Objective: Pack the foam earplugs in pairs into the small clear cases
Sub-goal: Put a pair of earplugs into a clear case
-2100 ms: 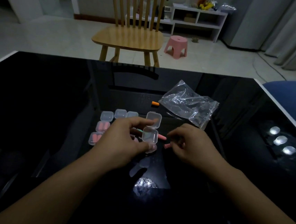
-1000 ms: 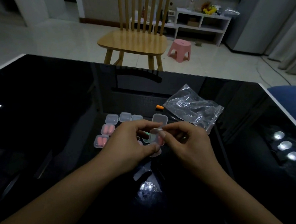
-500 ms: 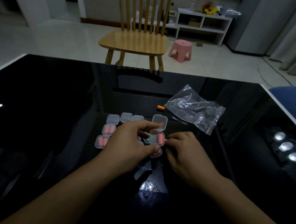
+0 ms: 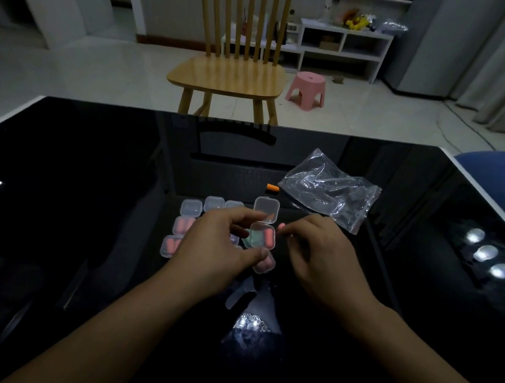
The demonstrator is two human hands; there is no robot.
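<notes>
- A glossy black table (image 4: 89,206) fills the lower view; two bare forearms reach forward over it from the near edge, and the hands meet just beyond its middle.
- A wooden slat-back chair (image 4: 228,74) stands on the pale floor past the table's far edge, with a small pink stool (image 4: 306,89) to its right.
- A crumpled clear zip bag (image 4: 328,189) lies on the table beyond and to the right of the grip.
- The left hand (image 4: 218,246) is held palm down, fingers curled, with forefinger above and thumb below pinching an open clear case (image 4: 263,235) by its left side.
- The right hand (image 4: 321,259) sits just right of that case, fingers curled inward; thumb and forefinger pinch a pink earplug (image 4: 282,225) close beside the case's upper right corner.
- The held case's lid (image 4: 266,213) stands tilted up behind it; inside lies one orange-pink foam plug beside a pale green patch.
- Left of the grip, partly hidden by the left hand, closed cases (image 4: 192,208) sit in rows; the two nearer ones (image 4: 169,245) hold pink plugs.
- Another filled case (image 4: 264,263) lies just under the left thumb.
- A lone orange earplug (image 4: 272,187) rests on the table beyond the grip, near the bag's left corner.
</notes>
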